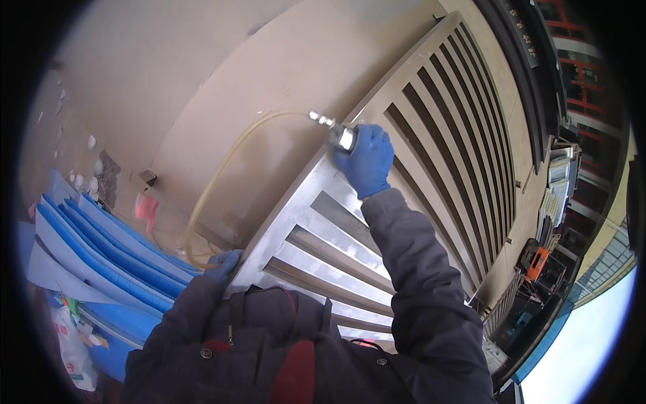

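Note:
My right hand point(367, 161), in a blue glove, is wrapped round a small silver air sander point(344, 138). The tool sits at the edge of a slatted metal panel point(377, 108); its working face is hidden under my hand. A yellowish clear air hose point(232, 158) runs from the sander's fitting, curving left and down to my left hand point(225, 264). That hand, also blue-gloved, is closed round the hose beside the panel's near left edge; its fingers are partly hidden. Near me the panel is bare, shiny metal, while its far part is brownish.
Blue foam-like sheets point(121, 242) stand stacked at the left, beside a white plastic bag point(73, 350). A red-pink cloth or flag point(146, 210) and white scraps lie on the dusty ground. Far right are an orange machine point(536, 262) and stacked material point(558, 182).

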### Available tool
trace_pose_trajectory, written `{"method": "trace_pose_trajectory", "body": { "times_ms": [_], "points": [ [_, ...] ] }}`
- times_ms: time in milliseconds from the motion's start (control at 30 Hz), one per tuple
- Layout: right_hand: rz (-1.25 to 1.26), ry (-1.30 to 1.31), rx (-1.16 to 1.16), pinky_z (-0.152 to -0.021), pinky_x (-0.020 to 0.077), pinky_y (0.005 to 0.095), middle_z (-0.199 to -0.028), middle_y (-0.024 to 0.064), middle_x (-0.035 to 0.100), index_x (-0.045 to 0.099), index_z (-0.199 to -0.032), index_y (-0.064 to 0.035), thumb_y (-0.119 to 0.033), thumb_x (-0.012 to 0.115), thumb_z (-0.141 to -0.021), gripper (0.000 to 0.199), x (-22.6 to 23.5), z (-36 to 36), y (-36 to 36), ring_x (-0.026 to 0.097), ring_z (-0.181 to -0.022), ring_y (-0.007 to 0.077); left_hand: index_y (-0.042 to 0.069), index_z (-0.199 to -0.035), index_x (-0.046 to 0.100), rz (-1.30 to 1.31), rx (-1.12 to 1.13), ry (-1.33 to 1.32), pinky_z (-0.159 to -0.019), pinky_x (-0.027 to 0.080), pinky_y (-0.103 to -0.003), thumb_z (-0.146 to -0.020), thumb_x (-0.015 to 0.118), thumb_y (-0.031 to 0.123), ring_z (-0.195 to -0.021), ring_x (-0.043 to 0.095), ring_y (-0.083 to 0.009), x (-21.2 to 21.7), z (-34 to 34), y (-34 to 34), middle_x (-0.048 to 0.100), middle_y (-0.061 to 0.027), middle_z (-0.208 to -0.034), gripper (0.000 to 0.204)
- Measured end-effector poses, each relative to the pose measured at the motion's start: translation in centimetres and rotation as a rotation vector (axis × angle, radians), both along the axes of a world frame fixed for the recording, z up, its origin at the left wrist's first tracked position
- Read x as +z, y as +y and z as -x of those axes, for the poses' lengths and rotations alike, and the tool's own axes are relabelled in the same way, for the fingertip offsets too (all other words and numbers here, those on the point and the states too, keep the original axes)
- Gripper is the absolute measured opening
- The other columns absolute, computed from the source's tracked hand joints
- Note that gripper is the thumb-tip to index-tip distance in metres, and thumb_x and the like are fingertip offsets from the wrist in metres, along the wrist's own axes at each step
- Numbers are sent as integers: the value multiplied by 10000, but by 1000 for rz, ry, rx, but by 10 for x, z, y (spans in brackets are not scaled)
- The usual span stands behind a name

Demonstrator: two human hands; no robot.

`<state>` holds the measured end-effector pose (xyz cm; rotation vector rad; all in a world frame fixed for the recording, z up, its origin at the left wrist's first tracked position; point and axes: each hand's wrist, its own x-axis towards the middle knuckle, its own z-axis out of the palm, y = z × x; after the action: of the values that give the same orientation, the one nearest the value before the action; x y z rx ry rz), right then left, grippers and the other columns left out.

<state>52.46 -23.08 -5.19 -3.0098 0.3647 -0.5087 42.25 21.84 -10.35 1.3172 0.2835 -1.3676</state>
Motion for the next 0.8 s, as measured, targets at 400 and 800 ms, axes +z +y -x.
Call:
{"method": "trace_pose_trajectory", "body": {
  "times_ms": [400, 800],
  "points": [
    [92, 9, -111, -708, 534, 497, -955, 139, 647, 642, -956, -101, -499, 887, -752, 510, -9, -20, -55, 653, -841, 361, -22, -1230, 718, -115, -60, -87, -858, 536, -302, -1094, 568, 248, -950, 677, -127, -10, 2, 3, 748, -57, -1048, 338],
    [86, 18, -21, -679, 542, 521, -916, 152, 664, 685, -909, -107, -604, 853, -749, 549, -14, -49, -75, 673, -846, 364, -27, -1211, 734, -209, -80, -107, -833, 530, -280, -1046, 681, 257, -915, 634, -86, -17, 6, 7, 734, -22, -1001, 332]
  ]
}}
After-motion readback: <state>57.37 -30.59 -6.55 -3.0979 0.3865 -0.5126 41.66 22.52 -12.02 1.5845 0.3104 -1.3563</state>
